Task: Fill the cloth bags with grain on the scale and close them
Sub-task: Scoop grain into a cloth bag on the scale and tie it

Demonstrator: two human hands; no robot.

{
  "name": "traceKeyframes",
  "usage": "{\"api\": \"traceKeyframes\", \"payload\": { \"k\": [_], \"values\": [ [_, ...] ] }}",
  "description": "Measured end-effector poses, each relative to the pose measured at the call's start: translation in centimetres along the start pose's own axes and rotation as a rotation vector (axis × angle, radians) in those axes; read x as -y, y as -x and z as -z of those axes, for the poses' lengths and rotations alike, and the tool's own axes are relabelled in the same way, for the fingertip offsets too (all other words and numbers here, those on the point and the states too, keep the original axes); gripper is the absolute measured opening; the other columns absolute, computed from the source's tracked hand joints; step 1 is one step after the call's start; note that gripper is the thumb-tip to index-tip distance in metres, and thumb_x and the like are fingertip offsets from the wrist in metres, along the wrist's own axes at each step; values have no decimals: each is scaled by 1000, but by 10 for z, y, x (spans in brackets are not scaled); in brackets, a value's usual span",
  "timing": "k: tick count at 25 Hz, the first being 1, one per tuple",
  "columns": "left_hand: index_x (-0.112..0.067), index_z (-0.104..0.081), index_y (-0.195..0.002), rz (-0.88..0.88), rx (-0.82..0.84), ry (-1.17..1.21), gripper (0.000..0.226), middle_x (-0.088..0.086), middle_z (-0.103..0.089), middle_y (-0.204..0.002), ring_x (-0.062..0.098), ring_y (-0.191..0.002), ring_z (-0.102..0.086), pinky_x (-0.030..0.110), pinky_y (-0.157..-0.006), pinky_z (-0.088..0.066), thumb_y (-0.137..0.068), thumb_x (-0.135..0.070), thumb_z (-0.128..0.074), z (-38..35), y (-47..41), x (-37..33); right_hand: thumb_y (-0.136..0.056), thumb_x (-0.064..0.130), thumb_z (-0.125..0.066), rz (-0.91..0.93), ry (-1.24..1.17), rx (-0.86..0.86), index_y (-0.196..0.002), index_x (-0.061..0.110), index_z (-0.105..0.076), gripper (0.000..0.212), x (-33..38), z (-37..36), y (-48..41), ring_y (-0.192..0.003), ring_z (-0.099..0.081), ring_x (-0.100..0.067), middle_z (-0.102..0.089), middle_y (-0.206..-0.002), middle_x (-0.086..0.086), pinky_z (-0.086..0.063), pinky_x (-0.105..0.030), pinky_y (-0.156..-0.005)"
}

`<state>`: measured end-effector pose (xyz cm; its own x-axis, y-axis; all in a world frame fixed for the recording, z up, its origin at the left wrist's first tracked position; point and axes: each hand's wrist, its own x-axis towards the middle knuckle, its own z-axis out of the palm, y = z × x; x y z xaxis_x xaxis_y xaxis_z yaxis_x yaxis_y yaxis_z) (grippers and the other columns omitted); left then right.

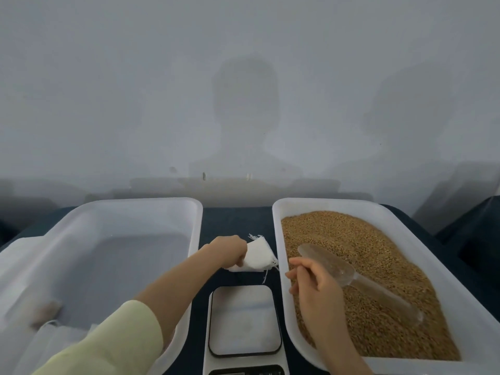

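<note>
**Left hand on the cloth bag, scoop lying in the grain**

A pale grey wall (243,90) filled the upper half of the view. Below it a dark-covered table (235,220) carried two big white tubs side by side. The left tub (135,203) showed only its bare floor. The right tub (324,203) was filled with brown grain (365,253).

Between the tubs, at the near edge, sat a white scale (243,318) with nothing on its platform.

A clear plastic scoop (338,266) lay on the grain, its bowl toward the tub's left wall and its handle pointing to the near right.

The left arm, in a pale yellow sleeve (108,339), crossed the left tub's near corner. The left hand (230,250) was curled round the left edge of a small white cloth bag (258,254) and gripped it. The bag was between the tubs, just beyond the scale, with loose threads trailing from its edges. Whether it rested on the table or was lifted could not be told.

The right hand (316,282) hovered over the left side of the grain tub, just beside the scoop's bowl. Its fingers were loosely bent and held nothing.
</note>
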<state>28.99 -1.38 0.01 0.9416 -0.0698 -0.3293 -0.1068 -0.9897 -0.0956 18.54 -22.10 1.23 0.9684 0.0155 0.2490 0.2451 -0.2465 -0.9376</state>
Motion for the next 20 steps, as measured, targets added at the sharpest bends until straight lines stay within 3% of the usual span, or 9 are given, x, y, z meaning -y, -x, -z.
{"api": "traceKeyframes", "payload": {
  "k": [2,4,7,11,14,17,20],
  "values": [
    [-10,-65,-104,-10,-30,-53,20,11,-61,-105,28,-85,-60,34,-69,-44,-91,-24,-62,3,6,-1,-95,11,-49,-10,3,1,-89,28,-64,23,0,0,1,-62,-61,-5,-66,-75,8,-47,-19,-59],
    [-13,-62,-94,23,-48,-115,28,7,-61,-89,25,-77,-55,33,-66,-44,-81,-35,-72,7,12,-2,-95,12,-49,-19,25,-4,-88,30,-63,24,0,1,2,-64,-61,-5,-66,-75,9,-47,-20,-60],
    [-15,-58,-97,74,-71,-36,35,4,-60,-90,22,-78,-53,32,-65,-40,-78,-41,-72,12,26,1,-95,13,-49,-30,44,-7,-87,30,-63,24,-1,1,4,-65,-62,-4,-66,-75,7,-46,-19,-59],
    [-15,-44,-89,172,-430,516,12,0,-52,-76,19,-67,-48,25,-55,-34,-94,-24,-52,25,68,9,-95,11,-49,-1,61,-44,-85,34,-60,27,8,4,4,-67,-61,-3,-66,-76,4,-47,-20,-58],
    [-23,-52,-89,112,-641,867,9,-8,-58,-75,14,-66,-53,13,-51,-37,-94,-18,-56,23,128,8,-95,17,-50,176,192,24,-97,40,-54,24,22,6,8,-83,-57,7,-62,-89,14,-47,-14,-68],
    [-36,-64,-87,-30,-628,1100,21,-10,-69,-79,4,-72,-62,7,-62,-44,-92,-16,-60,6,194,-7,-92,36,-46,246,178,249,-121,41,-46,29,39,5,16,-97,-53,9,-58,-105,21,-42,-8,-80],
    [-39,-68,-79,-41,-571,1216,27,-10,-70,-74,0,-65,-62,10,-63,-47,-88,-13,-66,-20,234,-29,-87,49,-43,123,-1,468,-123,47,-45,36,46,6,30,-98,-60,2,-64,-105,22,-49,-17,-82]
  ]
}}
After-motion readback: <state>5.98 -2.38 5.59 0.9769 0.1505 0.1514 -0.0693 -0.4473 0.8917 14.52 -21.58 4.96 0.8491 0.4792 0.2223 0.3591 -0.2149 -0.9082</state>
